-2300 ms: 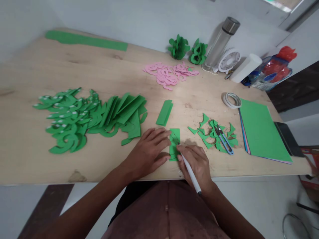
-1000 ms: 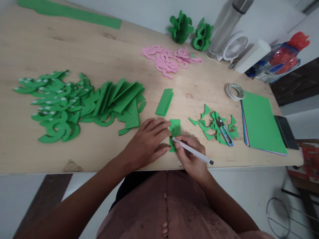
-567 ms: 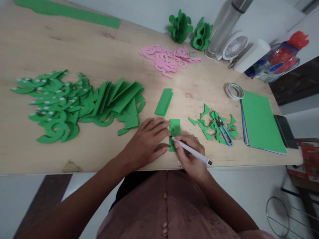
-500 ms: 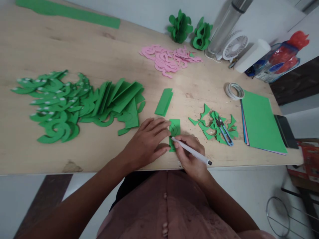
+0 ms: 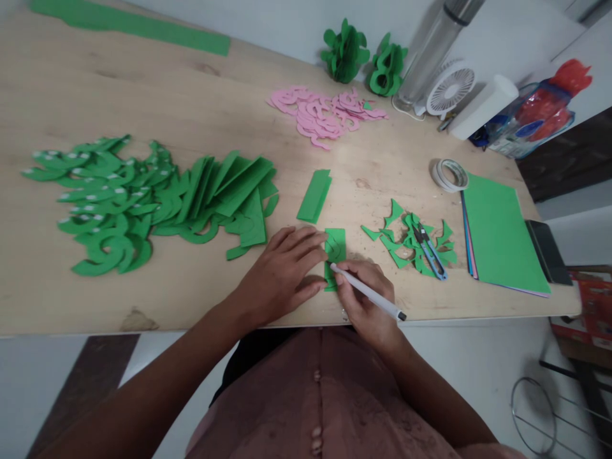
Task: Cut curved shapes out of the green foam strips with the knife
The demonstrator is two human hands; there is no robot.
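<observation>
- Tabletop [image 5: 191,306] of pale wood, white wall [image 5: 268,22] behind, pale floor [image 5: 449,363] below.
- Green slip [image 5: 337,239] near the front edge, left hand [image 5: 289,268] touching it, fingers apart.
- Right hand [image 5: 369,313]: fingers clamped on a white pen [image 5: 375,298].

My head cam looks fwd & down past my brown button-front cloth shirt [image 5: 287,395], near my bare L hand [image 5: 284,274] & bare R hand [image 5: 369,310], pale wooden tabletop [image 5: 392,169] ctr, white wall [image 5: 268,25] top.
</observation>
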